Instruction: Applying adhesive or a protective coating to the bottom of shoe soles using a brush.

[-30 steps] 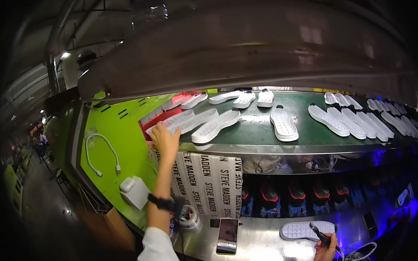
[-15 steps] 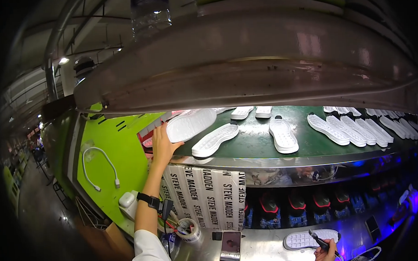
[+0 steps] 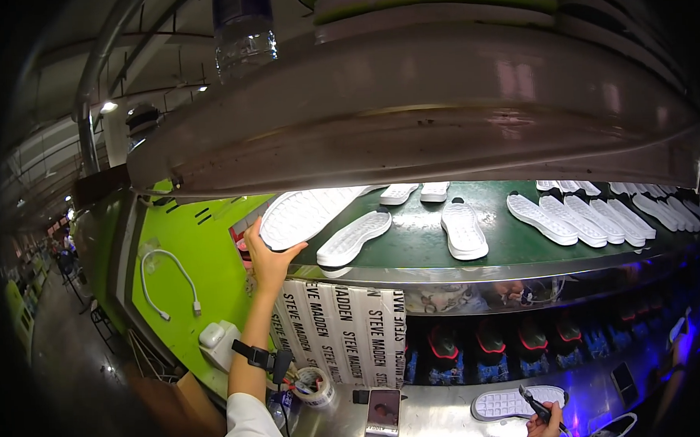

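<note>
My left hand (image 3: 270,258) grips the near end of a white shoe sole (image 3: 307,214), thumb on one side and fingers on the other. The sole is tilted up at the left end of a green conveyor belt (image 3: 420,243), its textured face showing. Beside it on the belt lies another white sole (image 3: 354,238). Low on the right, my right hand (image 3: 548,427) is closed round a dark pen-like tool (image 3: 535,405). The tool's tip is over a white sole with a gridded face (image 3: 499,403) on the metal bench; whether they touch I cannot tell.
Several more white soles (image 3: 464,230) lie across the belt under a brown hood (image 3: 409,139). Below stands a printed white box (image 3: 346,334). A tape roll holding pens (image 3: 313,389), a phone (image 3: 382,418) and a dark rectangular device (image 3: 624,382) rest on the bench. A white cable (image 3: 170,263) hangs on the green panel.
My left hand has turned the sole, so its textured face shows where a smoother one did, and its near end sits further left. My right hand keeps its hold on the tool.
</note>
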Tool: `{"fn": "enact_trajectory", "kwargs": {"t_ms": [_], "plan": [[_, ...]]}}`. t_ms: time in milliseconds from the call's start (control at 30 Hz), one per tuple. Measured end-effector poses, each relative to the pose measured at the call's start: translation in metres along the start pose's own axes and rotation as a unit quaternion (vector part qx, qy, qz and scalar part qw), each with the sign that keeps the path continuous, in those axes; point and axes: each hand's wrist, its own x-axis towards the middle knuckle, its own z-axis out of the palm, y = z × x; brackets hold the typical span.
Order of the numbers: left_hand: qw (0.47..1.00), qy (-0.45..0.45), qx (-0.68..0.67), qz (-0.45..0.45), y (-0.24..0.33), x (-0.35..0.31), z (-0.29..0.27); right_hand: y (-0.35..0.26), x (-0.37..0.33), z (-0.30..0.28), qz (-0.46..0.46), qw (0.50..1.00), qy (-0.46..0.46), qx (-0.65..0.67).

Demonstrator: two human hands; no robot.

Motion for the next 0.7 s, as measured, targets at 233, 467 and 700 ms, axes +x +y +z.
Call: {"fn": "enact_trajectory", "kwargs": {"t_ms": [233, 467, 700], "plan": [[0.996, -0.035, -0.082, 0.014, 0.033, -0.006, 0.006, -0.02, -0.034, 0.024, -0.047, 0.994, -0.063, 0.077], [0.986, -0.104, -0.03, -0.128, 0.037, 0.049, 0.107, -0.044, -0.063, 0.055, -0.071, 0.995, -0.052, 0.049], [0.961, -0.248, -0.099, -0.077, 0.125, -0.004, 0.135, -0.043, -0.06, 0.045, -0.043, 0.996, -0.037, 0.062]]}}
